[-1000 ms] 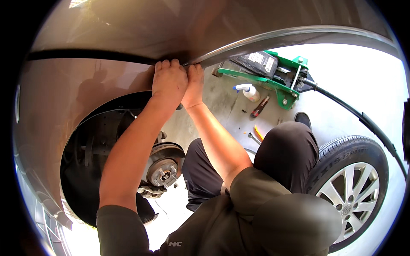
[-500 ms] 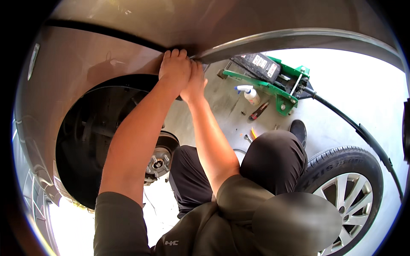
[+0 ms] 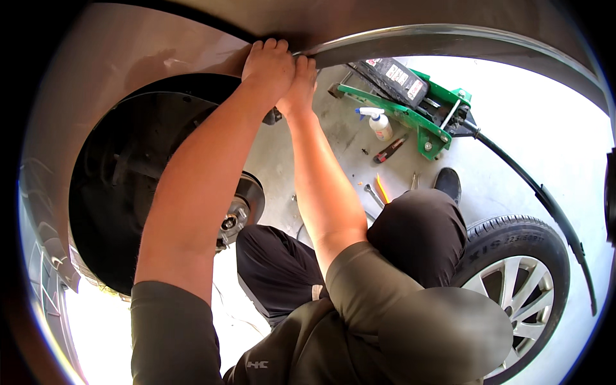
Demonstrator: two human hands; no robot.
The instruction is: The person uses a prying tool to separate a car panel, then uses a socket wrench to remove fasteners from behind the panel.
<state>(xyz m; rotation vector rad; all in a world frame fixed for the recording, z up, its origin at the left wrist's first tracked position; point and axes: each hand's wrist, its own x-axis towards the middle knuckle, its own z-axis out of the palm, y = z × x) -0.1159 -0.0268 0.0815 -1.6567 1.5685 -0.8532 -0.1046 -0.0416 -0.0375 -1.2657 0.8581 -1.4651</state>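
Both my hands are at the lower rear corner of the car's brown fender [image 3: 179, 38], where it meets the door sill. My left hand [image 3: 269, 67] curls its closed fingers against the fender edge, knuckles up. Pressed close beside it, my right hand [image 3: 299, 88] has its fingers bent in under the sill trim [image 3: 398, 40]. What lies beneath its fingers is hidden. Left of my forearms opens the dark wheel arch [image 3: 122, 160]. Below it the bare wheel hub [image 3: 230, 222] and brake disc [image 3: 255, 196] show partly behind my left arm.
A green floor jack [image 3: 423, 128] with a long black handle [image 3: 513, 164] stands to the right. Near it lie a white spray bottle [image 3: 380, 125], a utility knife [image 3: 389, 149], an orange pry tool [image 3: 382, 188] and a wrench [image 3: 373, 194]. A removed wheel [image 3: 555, 256] lies beside my knee.
The view has shifted, so the fender and my hands appear higher in it. Both hands stay at the same corner of the fender, and my right hand's fingers show a little more.
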